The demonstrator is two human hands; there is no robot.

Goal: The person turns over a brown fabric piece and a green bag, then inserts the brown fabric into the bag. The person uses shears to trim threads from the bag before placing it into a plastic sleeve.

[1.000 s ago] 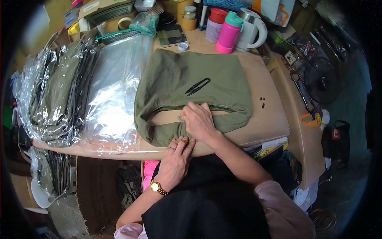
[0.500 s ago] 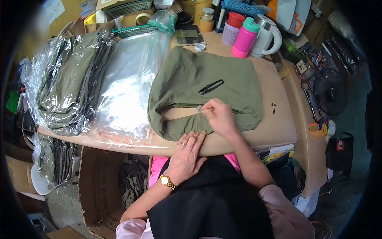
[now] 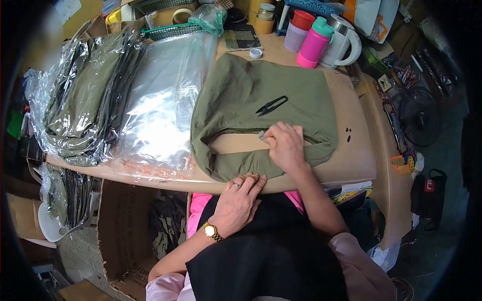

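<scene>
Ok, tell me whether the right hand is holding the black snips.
No, the black snips lie on the green cloth, apart from the right hand.

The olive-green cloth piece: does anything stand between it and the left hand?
Nothing visible stands between the left hand and the olive-green cloth piece; the fingertips rest at its near edge. The black thread snips lie on the cloth beyond the right hand.

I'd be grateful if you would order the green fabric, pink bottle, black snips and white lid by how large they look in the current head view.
From largest to smallest:
Green fabric
Pink bottle
Black snips
White lid
</scene>
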